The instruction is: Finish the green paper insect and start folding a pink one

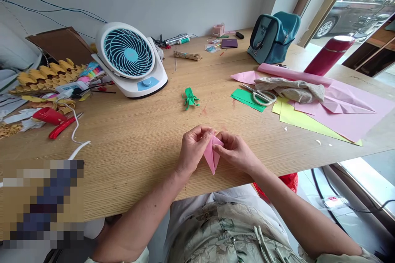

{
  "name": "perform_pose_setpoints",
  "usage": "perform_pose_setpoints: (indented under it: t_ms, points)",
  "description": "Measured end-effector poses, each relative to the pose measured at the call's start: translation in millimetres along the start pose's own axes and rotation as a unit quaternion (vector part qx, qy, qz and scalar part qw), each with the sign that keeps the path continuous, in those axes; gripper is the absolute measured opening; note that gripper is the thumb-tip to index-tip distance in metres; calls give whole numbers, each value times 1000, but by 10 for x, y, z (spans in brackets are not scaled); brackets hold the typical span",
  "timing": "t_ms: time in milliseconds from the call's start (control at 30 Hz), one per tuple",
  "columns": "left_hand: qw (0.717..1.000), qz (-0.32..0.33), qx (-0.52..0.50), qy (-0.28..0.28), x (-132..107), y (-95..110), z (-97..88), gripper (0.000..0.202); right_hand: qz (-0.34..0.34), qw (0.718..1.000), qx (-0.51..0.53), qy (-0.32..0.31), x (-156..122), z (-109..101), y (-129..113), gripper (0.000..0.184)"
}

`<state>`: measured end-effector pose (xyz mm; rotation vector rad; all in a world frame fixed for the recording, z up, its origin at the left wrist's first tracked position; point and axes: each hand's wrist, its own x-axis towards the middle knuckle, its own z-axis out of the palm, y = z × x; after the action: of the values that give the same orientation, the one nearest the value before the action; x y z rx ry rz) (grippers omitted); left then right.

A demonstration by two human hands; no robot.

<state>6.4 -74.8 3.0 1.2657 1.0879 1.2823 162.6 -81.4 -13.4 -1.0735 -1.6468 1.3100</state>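
Note:
Both hands meet over the front of the wooden table (pixel 138 139), holding a folded pink paper piece (pixel 212 157) that narrows to a point toward me. My left hand (pixel 194 148) pinches its upper left edge with thumb and fingers closed. My right hand (pixel 236 152) grips the right side, fingertips pressed on the top fold. A small green origami figure (pixel 190 98) stands on the table beyond the hands.
Scissors (pixel 261 95) lie on a green sheet (pixel 247 98) at right, beside yellow (pixel 296 118) and pink sheets (pixel 352 119), a cloth (pixel 290 89) and a pink roll. A white desk fan (pixel 129 59), teal bag (pixel 273 37), red flask (pixel 330 54) and craft clutter line the back and left.

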Motion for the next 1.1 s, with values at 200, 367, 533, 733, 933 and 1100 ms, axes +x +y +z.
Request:
perform_pose_setpoints:
  t_ms: [200, 367, 533, 733, 933, 1100]
  points:
    - [999, -26, -19, 1, 27, 15, -26, 26, 7, 1000, 6, -11, -27, -2, -45, 22]
    - [996, -57, -45, -44, 50, 46, -61, 36, 12, 1000, 23, 4, -11, -19, 8, 29]
    - [990, -90, -25, -105, 63, 53, -92, 44, 13, 997, 47, 53, 22, -35, 43, 39]
    - [980, -160, -41, -109, 78, 31, -134, 42, 6, 985, 134, 111, 4, -58, -71, 37]
    - [982, -169, -63, -60, 101, 54, -160, 40, -80, 985, 129, 79, -28, -48, -14, 35]
    - [986, -149, -21, -74, 81, 75, -139, 38, -93, 991, 41, 87, -29, -27, 33, 29]
